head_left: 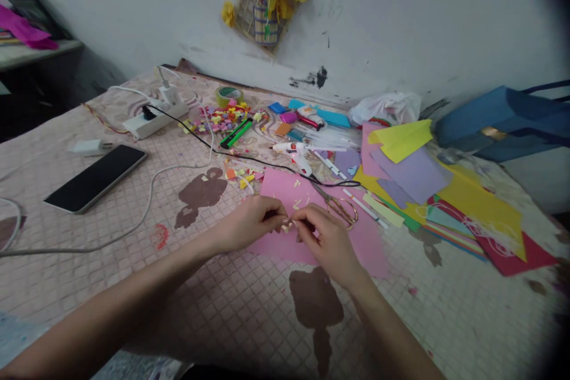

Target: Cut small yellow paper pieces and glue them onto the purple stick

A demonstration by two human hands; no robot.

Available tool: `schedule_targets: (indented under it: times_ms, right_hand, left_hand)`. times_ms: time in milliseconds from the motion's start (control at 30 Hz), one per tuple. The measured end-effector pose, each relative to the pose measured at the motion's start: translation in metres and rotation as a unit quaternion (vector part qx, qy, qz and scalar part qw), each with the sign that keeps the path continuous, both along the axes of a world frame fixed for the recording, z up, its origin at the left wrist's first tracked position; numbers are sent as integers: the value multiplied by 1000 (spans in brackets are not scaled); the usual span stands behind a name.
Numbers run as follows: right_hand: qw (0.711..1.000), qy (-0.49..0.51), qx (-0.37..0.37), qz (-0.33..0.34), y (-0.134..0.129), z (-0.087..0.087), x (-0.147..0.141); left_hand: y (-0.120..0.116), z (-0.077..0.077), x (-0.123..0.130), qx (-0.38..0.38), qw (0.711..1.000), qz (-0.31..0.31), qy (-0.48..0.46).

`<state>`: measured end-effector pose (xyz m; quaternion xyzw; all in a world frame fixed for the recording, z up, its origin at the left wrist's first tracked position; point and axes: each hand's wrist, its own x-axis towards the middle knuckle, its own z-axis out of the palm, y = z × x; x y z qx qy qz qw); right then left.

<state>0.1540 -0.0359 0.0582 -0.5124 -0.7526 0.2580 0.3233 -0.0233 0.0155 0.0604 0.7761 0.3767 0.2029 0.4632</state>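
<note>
Over a pink paper sheet [285, 249], my left hand [256, 219] and my right hand [325, 237] meet with pinched fingertips. Between them is a tiny pale yellow paper piece [286, 227], small and partly covered by the fingers. Both hands appear closed on it. Small pale yellow scraps lie on the pink sheet just beyond the fingers. Right of my right hand rest gold-handled scissors [342, 209]. A white glue gun [298, 157] lies behind the sheet, its black cord stretching left.
A phone [98, 178] and a power strip [155, 119] with cables lie left. Colourful paper cut-outs [227, 119], a green cutter knife [236, 133] and a tape roll [229, 95] are at the back. Coloured paper sheets [409, 169] spread right, near a blue bag [503, 122].
</note>
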Motion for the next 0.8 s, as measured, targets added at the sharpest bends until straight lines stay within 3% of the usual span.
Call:
schedule_targets:
  times_ms: [133,333,467,567,700,800]
  right_hand:
    - [998,47,-21,-21,-1,-4,-2]
    - [961,214,-177,7,1,-3,0]
    - [954,228,-194,12,1,-1,2]
    - [965,194,-179,2,-1,0,2]
    - [989,100,-108,-26,-4,1,0]
    - [992,81,-85,-39,-4,0,-1]
  left_hand:
    - [1,0,0,-25,999,-21,-20]
    - [4,0,0,-122,989,-51,-68]
    - [5,0,-1,-130,988,-54,-59]
    - [3,2,-1,-85,994,-52,-34]
    - [-3,5,3,68,997,0,43]
    - [-6,7,4,122,991,6,55]
